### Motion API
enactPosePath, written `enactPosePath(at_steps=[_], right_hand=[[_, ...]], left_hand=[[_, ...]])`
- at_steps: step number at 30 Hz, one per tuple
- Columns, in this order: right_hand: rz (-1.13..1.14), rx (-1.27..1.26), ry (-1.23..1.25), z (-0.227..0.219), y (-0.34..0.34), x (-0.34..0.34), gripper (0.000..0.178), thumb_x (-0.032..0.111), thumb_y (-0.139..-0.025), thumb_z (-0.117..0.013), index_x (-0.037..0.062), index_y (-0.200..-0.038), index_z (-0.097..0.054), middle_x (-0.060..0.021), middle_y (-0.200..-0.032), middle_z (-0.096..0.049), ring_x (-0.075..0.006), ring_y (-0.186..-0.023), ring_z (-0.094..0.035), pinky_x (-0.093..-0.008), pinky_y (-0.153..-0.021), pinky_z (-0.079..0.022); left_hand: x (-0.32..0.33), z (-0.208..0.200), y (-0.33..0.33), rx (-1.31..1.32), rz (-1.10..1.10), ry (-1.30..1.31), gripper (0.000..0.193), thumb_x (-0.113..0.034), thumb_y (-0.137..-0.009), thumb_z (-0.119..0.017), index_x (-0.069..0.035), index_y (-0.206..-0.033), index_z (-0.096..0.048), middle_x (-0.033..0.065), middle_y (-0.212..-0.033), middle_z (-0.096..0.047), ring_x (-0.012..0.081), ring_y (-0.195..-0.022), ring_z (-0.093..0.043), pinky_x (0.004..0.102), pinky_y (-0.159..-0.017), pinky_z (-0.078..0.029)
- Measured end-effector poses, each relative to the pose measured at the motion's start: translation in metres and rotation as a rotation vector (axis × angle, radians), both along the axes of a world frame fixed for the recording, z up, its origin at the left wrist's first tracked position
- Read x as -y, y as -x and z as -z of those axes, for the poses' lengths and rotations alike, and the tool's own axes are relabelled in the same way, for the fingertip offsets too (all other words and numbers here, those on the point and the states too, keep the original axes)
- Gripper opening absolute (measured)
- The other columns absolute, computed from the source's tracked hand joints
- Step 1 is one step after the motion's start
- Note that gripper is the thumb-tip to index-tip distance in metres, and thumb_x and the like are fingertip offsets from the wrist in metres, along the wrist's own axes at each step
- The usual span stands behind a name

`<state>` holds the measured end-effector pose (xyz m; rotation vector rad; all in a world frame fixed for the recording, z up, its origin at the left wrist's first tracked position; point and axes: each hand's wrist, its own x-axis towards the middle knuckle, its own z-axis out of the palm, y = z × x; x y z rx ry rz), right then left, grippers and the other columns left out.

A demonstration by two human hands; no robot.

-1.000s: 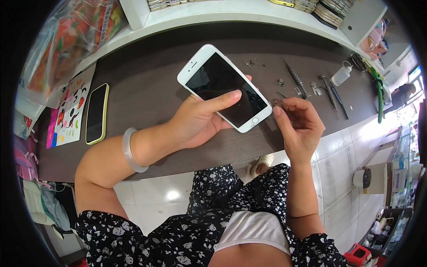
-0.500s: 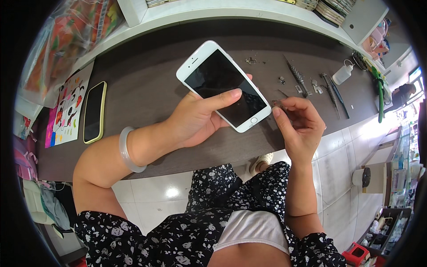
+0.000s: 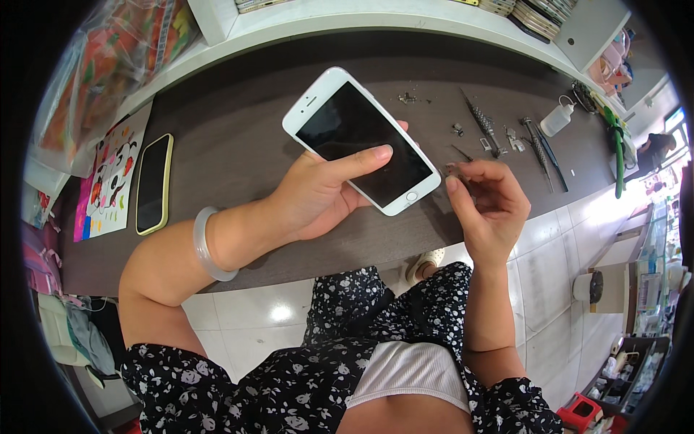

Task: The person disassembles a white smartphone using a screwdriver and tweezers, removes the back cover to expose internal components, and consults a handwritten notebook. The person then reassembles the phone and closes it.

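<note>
The dark brown desk (image 3: pixel 238 101) filled most of my view, with a white shelf (image 3: pixel 390 22) along its far edge. A clear plastic bag (image 3: pixel 108 79) of red and orange contents bulged at the upper left, and below it I saw a colourful illustrated sheet (image 3: pixel 119 173) on the desk. The left hand (image 3: pixel 318 186) held a white smartphone (image 3: pixel 360 129) above the desk, slanted, screen up, its home button end toward the right hand (image 3: pixel 495 210); the thumb lay across the glass and the other fingers wrapped behind. The right hand hung just beside that lower corner, thumb and forefinger pinching a tiny piece (image 3: pixel 451 171), too small for me to identify. Left of the hands lay a phone with a pale yellow edge (image 3: pixel 152 184). Over on the right I could make out a white squeeze bottle (image 3: pixel 557 120), then a knurled silver screwdriver (image 3: pixel 482 123) and, near the bottle, a second slim metal tool (image 3: pixel 536 148). Between these two tools sat little metal parts (image 3: pixel 513 140).
</note>
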<state>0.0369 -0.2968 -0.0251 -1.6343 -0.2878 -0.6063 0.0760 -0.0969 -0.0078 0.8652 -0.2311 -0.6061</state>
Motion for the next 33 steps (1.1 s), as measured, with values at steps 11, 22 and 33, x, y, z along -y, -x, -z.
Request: enactPosePath(at_steps=[11, 22, 33], right_hand=[[-0.075, 0.033, -0.017, 0.0003, 0.0007, 0.0002, 0.016, -0.009, -0.073, -0.066, -0.0059, -0.087, -0.06, -0.0109, -0.087, -0.064, -0.0126, -0.081, -0.061, -0.0245, -0.076, -0.05], [-0.043, 0.063, 0.028, 0.0027, -0.0007, 0.0013, 0.016, -0.007, -0.072, -0.067, -0.0049, -0.086, -0.061, -0.0105, -0.085, -0.065, -0.0122, -0.078, -0.063, -0.0231, -0.073, -0.051], [0.154, 0.245, 0.332, 0.0037, -0.002, -0.0031, 0.014, -0.004, -0.068, -0.07, 0.0, -0.08, -0.064, -0.008, -0.077, -0.068, -0.0148, -0.069, -0.066, -0.0225, -0.063, -0.05]], left_hand=[[-0.0015, 0.0001, -0.0012, -0.012, 0.017, 0.028, 0.037, -0.009, -0.089, -0.055, -0.006, -0.124, -0.046, 0.0163, -0.122, -0.053, 0.0251, -0.113, -0.054, 0.0419, -0.092, -0.048], [-0.0013, 0.0006, -0.0013, 0.008, 0.012, 0.033, 0.036, -0.009, -0.089, -0.055, -0.005, -0.124, -0.047, 0.0169, -0.122, -0.054, 0.0258, -0.112, -0.054, 0.0428, -0.092, -0.049], [0.0017, 0.0025, 0.0011, 0.041, -0.023, -0.025, 0.037, -0.01, -0.089, -0.056, -0.004, -0.124, -0.046, 0.0158, -0.119, -0.056, 0.0235, -0.109, -0.056, 0.0386, -0.089, -0.051]])
